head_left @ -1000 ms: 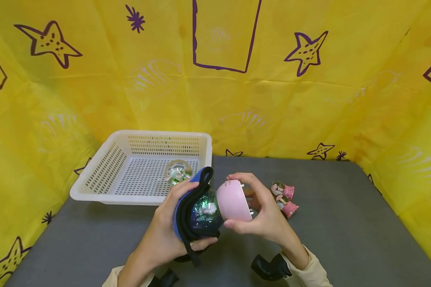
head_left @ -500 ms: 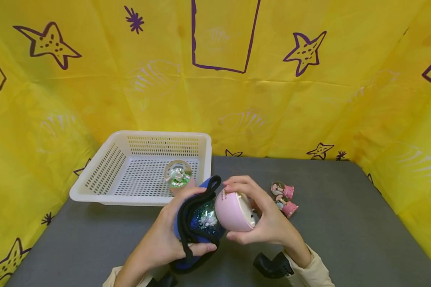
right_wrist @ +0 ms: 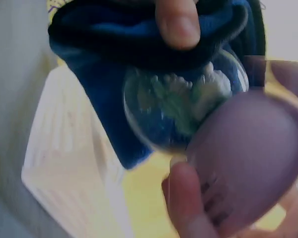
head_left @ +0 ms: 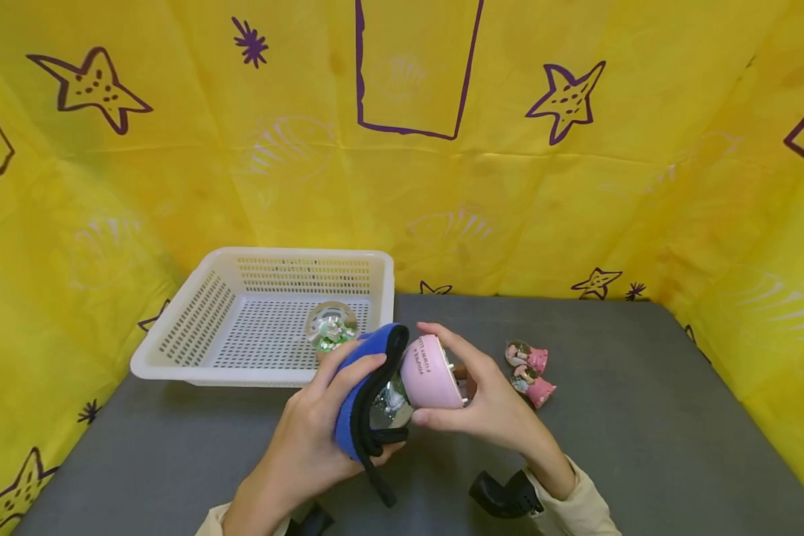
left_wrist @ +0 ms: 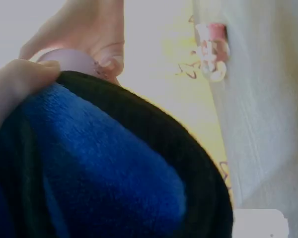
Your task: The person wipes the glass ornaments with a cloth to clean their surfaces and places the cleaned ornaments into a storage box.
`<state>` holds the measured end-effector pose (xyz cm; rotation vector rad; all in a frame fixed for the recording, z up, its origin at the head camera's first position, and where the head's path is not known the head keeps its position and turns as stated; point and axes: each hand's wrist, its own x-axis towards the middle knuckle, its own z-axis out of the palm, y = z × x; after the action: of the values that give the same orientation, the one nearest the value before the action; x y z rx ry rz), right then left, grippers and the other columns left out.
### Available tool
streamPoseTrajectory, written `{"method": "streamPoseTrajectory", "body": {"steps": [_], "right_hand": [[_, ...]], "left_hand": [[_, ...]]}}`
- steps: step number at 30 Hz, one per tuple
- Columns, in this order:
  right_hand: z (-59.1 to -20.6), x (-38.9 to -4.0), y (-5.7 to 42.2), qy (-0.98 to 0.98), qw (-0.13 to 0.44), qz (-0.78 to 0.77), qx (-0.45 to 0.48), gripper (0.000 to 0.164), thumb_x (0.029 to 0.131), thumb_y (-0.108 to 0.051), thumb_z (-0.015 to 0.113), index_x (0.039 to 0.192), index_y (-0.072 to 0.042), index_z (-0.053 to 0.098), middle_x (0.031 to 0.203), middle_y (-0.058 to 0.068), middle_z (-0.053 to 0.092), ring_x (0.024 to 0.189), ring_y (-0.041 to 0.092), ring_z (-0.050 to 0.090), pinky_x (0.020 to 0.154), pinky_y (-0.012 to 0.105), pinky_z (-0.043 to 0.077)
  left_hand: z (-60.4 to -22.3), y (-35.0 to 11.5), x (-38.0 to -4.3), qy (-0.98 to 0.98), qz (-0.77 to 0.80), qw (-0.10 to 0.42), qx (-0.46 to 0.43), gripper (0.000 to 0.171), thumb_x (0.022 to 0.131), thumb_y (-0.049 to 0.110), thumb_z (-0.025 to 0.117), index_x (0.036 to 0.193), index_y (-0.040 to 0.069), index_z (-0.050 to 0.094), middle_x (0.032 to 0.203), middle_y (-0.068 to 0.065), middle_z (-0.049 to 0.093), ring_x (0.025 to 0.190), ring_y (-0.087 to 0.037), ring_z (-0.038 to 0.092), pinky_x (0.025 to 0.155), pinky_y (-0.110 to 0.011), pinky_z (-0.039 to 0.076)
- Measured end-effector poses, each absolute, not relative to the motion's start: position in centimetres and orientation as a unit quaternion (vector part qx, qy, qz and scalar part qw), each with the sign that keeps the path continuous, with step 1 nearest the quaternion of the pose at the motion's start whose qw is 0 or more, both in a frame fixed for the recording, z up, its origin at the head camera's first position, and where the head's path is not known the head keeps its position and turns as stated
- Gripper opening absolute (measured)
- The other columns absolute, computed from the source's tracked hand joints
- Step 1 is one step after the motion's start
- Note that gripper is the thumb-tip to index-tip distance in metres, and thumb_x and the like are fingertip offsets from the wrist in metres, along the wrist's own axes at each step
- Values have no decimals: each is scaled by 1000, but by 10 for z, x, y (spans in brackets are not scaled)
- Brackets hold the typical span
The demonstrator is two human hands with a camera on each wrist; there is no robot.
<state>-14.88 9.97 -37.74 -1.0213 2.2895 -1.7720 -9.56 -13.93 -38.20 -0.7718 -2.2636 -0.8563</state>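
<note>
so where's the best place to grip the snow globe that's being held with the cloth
Probably by its pink base, coming from the right, with thumb and fingers on opposite sides, as the right hand has it. Tipped sideways, the globe offers its rounded base toward that side, free of cloth, while the blue cloth and left hand cover part of the glass ball from the left.

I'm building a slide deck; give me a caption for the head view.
Left hand holds a blue cloth against a clear globe; right hand grips its pink base.
</note>
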Motion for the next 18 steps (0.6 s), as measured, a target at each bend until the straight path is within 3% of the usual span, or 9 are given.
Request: {"method": "streamPoseTrajectory", "body": {"steps": [8, 14, 18], "right_hand": [[-380, -148, 97, 751, -17, -576, -321, 71, 74, -13, 83, 137, -18, 51, 117, 11, 61, 74, 16, 66, 57, 33, 57], [-379, -148, 97, 750, -68, -546, -367, 70, 69, -18, 86, 132, -17, 56, 119, 3, 62, 88, 14, 61, 64, 30, 58], [-379, -148, 96, 730, -101, -522, -428, 68, 69, -22, 89, 129, -16, 57, 122, 4, 60, 100, 16, 58, 69, 30, 58]], "left_hand": [[-382, -137, -97, -848, -325, 300, -291, 93, 56, 39, 96, 136, 18, 54, 143, -11, 52, 117, -31, 64, 86, -45, 59], [-381, -140, -97, -837, -397, 241, -290, 95, 57, 39, 97, 138, 16, 52, 145, -6, 51, 131, -26, 54, 105, -32, 50], [-381, -143, -99, -821, -455, 193, -284, 90, 60, 33, 96, 138, 18, 53, 145, -4, 53, 140, -26, 45, 113, -31, 40]]}}
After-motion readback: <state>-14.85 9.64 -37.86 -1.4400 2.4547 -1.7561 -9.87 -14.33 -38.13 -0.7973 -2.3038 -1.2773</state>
